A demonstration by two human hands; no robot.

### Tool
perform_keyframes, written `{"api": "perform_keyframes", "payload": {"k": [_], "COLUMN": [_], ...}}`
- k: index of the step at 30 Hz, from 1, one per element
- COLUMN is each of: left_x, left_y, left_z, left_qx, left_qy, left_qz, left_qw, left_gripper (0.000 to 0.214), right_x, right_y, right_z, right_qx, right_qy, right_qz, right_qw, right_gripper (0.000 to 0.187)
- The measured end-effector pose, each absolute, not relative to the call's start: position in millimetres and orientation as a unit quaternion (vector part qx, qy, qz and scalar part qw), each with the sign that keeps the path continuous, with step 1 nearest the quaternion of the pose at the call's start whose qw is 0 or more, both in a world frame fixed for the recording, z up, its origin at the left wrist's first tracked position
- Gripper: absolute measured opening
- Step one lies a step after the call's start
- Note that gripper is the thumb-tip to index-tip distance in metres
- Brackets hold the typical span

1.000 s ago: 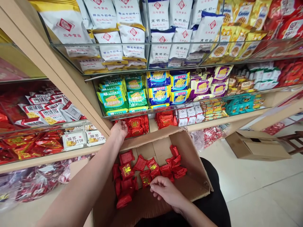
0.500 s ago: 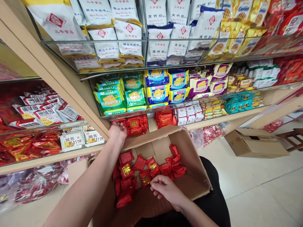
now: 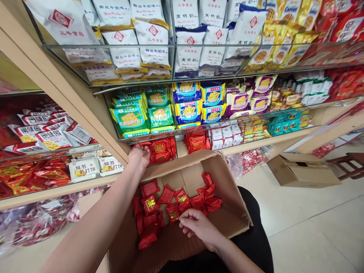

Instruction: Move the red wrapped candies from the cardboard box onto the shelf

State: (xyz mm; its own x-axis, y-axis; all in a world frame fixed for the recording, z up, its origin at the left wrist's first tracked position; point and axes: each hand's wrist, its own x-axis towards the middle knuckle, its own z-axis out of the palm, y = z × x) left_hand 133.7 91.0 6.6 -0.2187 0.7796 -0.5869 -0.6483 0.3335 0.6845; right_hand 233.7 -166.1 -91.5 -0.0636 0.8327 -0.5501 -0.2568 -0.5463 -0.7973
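red packets (image 3: 162, 147), partly behind left hand (image 3: 140, 156)

The head-worn camera looks forward and down over a nearby box (image 3: 176, 242) at shelves (image 3: 270, 141).

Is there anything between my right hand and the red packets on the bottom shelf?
Yes: the far wall of the cardboard box stands between your right hand, which is at the box's open top, and those red packets. Your left hand is at their left side.
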Motion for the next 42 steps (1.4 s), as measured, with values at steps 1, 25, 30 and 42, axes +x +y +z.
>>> {"api": "perform_keyframes", "payload": {"k": [1,25,30,42], "left_x": [135,69,-4,-49], "left_y": [94,-46,-100,-65], "left_z": [8,48,4,-64], "left_qx": [0.056,0.411,0.74,0.698], "left_qy": [0.526,0.48,0.538,0.677], "left_qz": [0.587,0.541,0.395,0.215], "left_qw": [0.613,0.556,0.077,0.089], "left_gripper": [0.019,0.017,0.021,0.082], "right_x": [234,275,341,359], "right_y": [-166,-184,-184,-180], "right_z": [-92,-59,-66,-70], "right_qx": [-0.556,-0.687,-0.79,-0.847], "right_qy": [-0.259,-0.529,-0.493,-0.474], "right_qz": [0.682,0.207,-0.037,0.091], "right_qw": [0.399,0.453,0.363,0.224], "right_gripper": [0.029,0.018,0.049,0.034]}}
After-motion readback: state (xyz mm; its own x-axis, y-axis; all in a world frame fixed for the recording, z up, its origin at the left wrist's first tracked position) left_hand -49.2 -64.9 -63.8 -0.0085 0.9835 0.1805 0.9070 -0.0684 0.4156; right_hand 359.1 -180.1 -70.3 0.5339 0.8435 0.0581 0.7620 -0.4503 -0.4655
